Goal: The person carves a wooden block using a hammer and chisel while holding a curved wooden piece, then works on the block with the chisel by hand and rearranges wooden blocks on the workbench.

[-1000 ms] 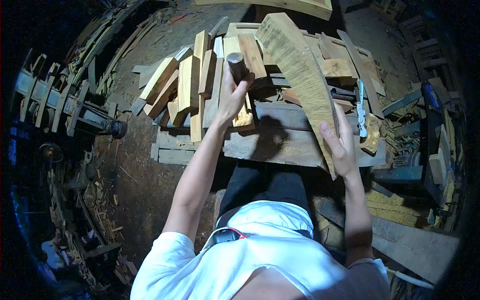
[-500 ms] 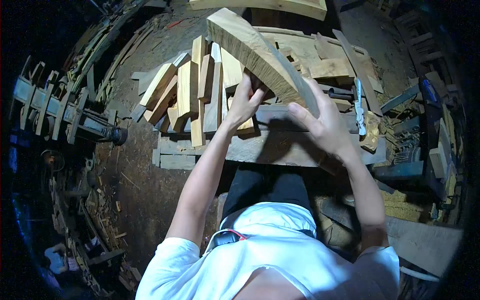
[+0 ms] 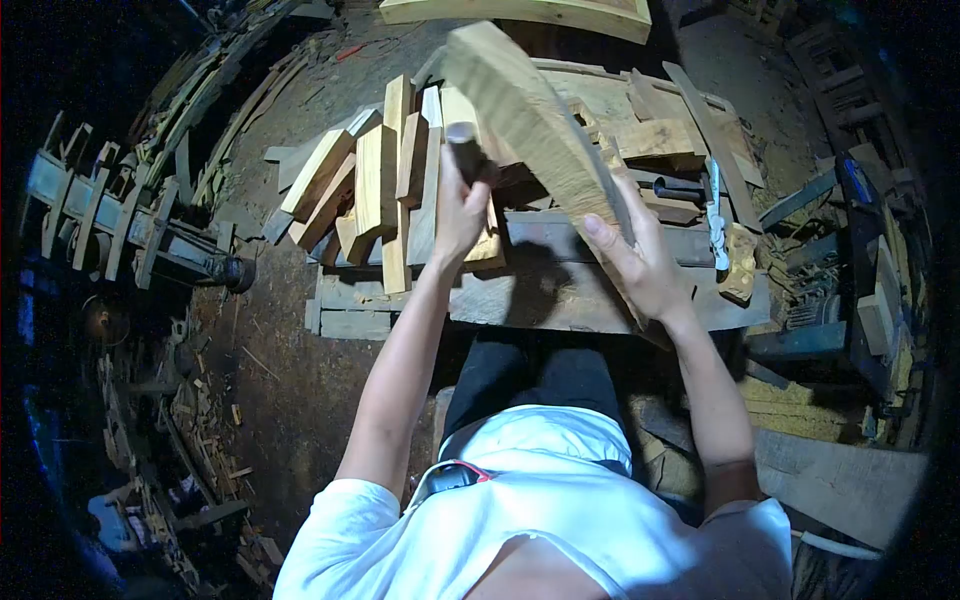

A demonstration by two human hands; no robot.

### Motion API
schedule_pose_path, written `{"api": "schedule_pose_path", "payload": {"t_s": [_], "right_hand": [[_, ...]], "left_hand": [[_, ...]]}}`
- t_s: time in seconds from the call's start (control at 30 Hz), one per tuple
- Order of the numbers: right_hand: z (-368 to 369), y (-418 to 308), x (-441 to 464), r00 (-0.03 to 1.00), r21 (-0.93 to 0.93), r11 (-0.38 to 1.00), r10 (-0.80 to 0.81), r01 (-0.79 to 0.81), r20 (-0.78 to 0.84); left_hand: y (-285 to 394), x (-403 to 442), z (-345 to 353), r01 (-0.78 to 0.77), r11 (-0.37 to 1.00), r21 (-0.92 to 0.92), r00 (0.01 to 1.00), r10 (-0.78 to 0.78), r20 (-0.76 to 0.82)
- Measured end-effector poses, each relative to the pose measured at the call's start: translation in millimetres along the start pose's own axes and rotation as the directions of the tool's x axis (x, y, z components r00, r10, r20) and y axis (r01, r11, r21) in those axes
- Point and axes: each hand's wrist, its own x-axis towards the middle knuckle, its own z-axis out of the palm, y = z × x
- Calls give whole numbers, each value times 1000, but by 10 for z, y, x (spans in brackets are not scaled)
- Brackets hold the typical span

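My right hand [image 3: 640,250] grips a thick curved wooden board [image 3: 545,120] near its lower end, thumb on the near face. The board stands tilted, its upper end leaning to the left above the workbench [image 3: 560,310]. My left hand [image 3: 463,215] is closed around a short dark cylindrical tool [image 3: 463,145] with a greyish round end; its exact kind is unclear. This hand is left of the board and apart from it. Behind it lie several cut wooden blocks [image 3: 375,180], stacked at a slant.
A light-blue metal tool [image 3: 716,215] and a dark tube [image 3: 678,187] lie at the bench's right side. Another large wooden piece [image 3: 520,12] is beyond the bench. A clamp rack [image 3: 120,220] stands at left. A person [image 3: 112,520] shows at lower left.
My left hand has moved left, away from the board's underside, and the dark cylindrical tool now shows in it. The board has shifted slightly right and stands more upright in my right hand.
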Motion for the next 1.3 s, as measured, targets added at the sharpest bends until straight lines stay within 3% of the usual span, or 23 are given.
{"api": "schedule_pose_path", "payload": {"t_s": [0.03, 0.1, 0.17, 0.2, 0.23, 0.33, 0.43, 0.53, 0.67, 0.83, 0.97, 1.07, 1.17, 1.23, 1.3], "right_hand": [[3, 54, -43, 998, 83, 995, 58, -57, -1], [26, 136, -155, 995, 121, 988, 96, -92, -23], [20, 247, -269, 983, 49, 983, 178, -177, -32], [50, 382, -329, 982, 65, 982, 183, -180, -45], [55, 411, -382, 983, 64, 982, 179, -176, -39], [63, 520, -528, 966, 64, 964, 259, -259, -3], [32, 467, -599, 942, 20, 942, 336, -335, -17], [19, 526, -603, 961, 90, 959, 273, -269, -41], [-33, 467, -554, 969, 59, 969, 243, -240, -49], [-50, 407, -518, 966, 146, 958, 255, -245, -48], [-58, 296, -462, 970, 159, 965, 225, -209, -94], [-120, 25, -372, 982, 159, 978, 154, -135, -112], [-119, -229, -344, 982, 180, 982, 94, -63, -165], [-71, -391, -327, 973, 244, 969, 99, -47, -208], [-28, -295, -360, 968, 7, 1000, -10, 12, -252]], "left_hand": [[46, -11, -94, -45, 978, 204, 996, 59, -65], [-79, -56, -224, 3, 999, 36, 969, 6, -247], [-162, -128, -313, 38, 999, -18, 916, -42, -398], [-137, -208, -426, 307, 936, 172, 875, -206, -439], [-200, -200, -384, 102, 987, 125, 858, -24, -513], [-215, -219, -367, 122, 990, 66, 802, -59, -595], [-168, -115, -296, -58, 998, -9, 854, 45, -518], [46, -28, -160, -34, 999, -25, 918, 21, -395], [-1, 28, -116, -43, 993, 111, 985, 61, -162], [-50, -6, -49, 24, 997, 69, 976, -8, -218], [76, 15, 99, -33, 990, -138, 941, -16, -338], [-42, -40, 171, -111, 994, 2, 946, 106, -307], [79, -139, 366, -60, 993, 102, 971, 82, -225], [-6, -173, 484, -181, 965, 188, 968, 209, -139], [-42, -204, 577, -144, 954, 262, 979, 176, -101]]}}
